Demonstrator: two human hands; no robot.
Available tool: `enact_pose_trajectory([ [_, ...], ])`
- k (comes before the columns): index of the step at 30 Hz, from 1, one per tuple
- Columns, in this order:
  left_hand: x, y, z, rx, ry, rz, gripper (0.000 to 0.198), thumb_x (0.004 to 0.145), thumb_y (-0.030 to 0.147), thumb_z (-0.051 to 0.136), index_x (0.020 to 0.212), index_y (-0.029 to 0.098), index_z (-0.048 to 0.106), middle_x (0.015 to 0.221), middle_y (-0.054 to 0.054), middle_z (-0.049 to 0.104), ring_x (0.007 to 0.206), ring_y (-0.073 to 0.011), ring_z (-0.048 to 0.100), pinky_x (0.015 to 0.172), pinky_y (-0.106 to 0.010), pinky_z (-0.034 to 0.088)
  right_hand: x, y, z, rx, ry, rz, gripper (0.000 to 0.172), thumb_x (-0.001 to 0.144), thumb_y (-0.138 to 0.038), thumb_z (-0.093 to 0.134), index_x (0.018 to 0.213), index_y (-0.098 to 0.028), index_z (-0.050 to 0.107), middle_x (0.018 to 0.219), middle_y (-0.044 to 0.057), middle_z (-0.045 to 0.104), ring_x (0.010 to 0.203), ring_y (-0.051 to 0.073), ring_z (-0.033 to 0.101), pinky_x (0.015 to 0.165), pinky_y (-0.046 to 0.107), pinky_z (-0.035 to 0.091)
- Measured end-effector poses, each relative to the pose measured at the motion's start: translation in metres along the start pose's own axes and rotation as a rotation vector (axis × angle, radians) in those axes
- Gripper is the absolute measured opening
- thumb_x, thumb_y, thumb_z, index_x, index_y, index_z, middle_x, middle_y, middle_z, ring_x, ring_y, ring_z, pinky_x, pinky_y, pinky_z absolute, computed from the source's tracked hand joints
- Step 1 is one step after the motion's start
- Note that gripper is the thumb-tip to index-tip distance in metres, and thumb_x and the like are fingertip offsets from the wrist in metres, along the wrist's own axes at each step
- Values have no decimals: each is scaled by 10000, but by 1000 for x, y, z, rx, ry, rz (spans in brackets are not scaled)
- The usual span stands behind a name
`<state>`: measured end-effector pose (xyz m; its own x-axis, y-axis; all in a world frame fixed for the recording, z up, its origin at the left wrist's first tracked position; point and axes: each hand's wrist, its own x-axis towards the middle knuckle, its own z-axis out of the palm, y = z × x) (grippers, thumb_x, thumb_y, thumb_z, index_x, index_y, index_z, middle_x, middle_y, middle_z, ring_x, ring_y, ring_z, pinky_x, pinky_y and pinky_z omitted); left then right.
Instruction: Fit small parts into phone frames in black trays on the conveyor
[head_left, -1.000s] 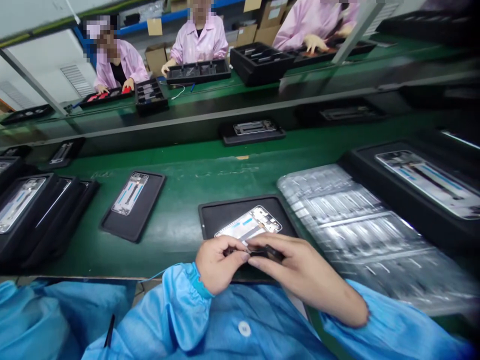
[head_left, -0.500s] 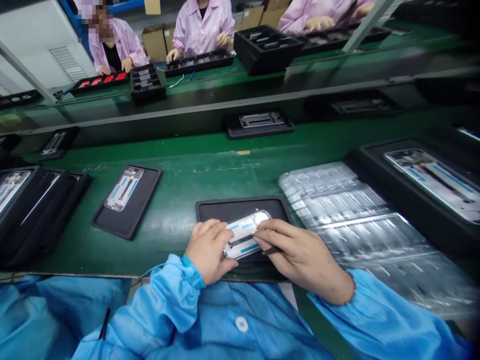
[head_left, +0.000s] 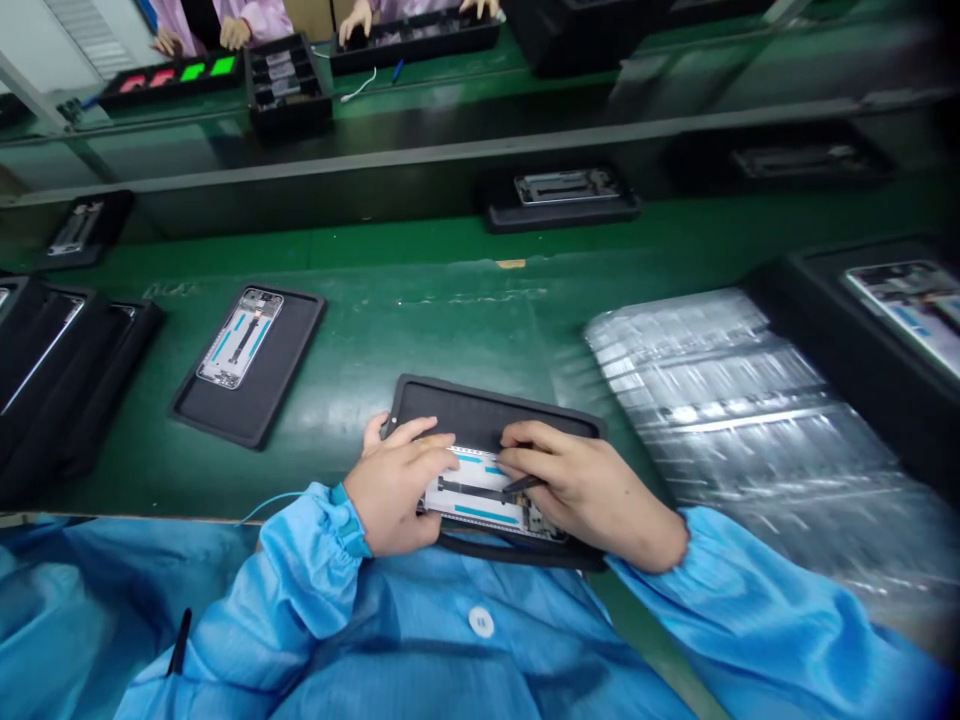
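A phone mid-frame (head_left: 474, 482), white inside with blue strips and a dark flex cable, lies on a black foam tray (head_left: 480, 406) close to my body. My left hand (head_left: 391, 494) grips its left end, thumb at the near edge and fingers over the far side. At the other end is my right hand (head_left: 583, 488), pinching a thin dark pointed tool (head_left: 525, 484) whose tip sits over the right part of the flex cable. The frame's right end is partly covered by that hand. Whether the tool is tweezers I cannot tell.
To the left, another tray (head_left: 289, 375) bears a similar phone frame (head_left: 241, 338). Stacked black trays (head_left: 90, 375) stand further left. Clear plastic trays (head_left: 720, 400) and a black foam stack (head_left: 817, 300) flank my right. Co-workers' hands (head_left: 235, 32) work across the bench.
The frame has turned from its right-end-up tilt and now slopes slightly down rightward on the tray. Both hands stay on it. My view has dipped. Two red screens across the bench are now green.
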<state>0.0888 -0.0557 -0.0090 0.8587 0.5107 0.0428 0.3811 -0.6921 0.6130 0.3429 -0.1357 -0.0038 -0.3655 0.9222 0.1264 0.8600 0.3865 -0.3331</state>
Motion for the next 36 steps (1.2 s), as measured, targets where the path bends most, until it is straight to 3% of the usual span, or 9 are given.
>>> enact_pose_trajectory([
  [10,0,-1,2,15,6,17,542,657,215,606,1196,258,568,1421,-68,572,1403,-306,400,1172,-590,77,-3,0,15,-180,21,-13,269,852,-106,520,1061,-182,670,1150,89,678,959,211,672,791,314,536],
  [19,0,-1,3,11,10,26,546,645,212,607,1187,257,571,1416,-62,574,1392,-304,409,1174,-590,78,2,0,11,108,9,121,263,811,-88,492,985,-214,644,1105,55,681,1027,187,646,854,304,538],
  [23,0,-1,3,17,21,35,545,640,207,608,1181,259,571,1412,-56,577,1386,-302,413,1172,-586,78,-9,-2,16,-32,79,88,272,842,-87,492,1022,-203,660,1091,62,682,946,187,658,768,300,532],
  [28,-1,-1,2,31,17,34,535,641,210,609,1172,265,568,1414,-48,576,1386,-301,412,1168,-593,81,-17,-17,21,-200,130,39,287,874,-109,500,1088,-186,675,1120,74,689,942,223,652,775,351,530],
  [36,1,1,1,57,24,26,524,625,205,611,1142,273,571,1405,-38,585,1382,-293,420,1161,-589,111,-15,-42,28,-354,90,120,303,886,-112,503,1151,-95,649,1223,143,655,915,242,639,750,370,534],
])
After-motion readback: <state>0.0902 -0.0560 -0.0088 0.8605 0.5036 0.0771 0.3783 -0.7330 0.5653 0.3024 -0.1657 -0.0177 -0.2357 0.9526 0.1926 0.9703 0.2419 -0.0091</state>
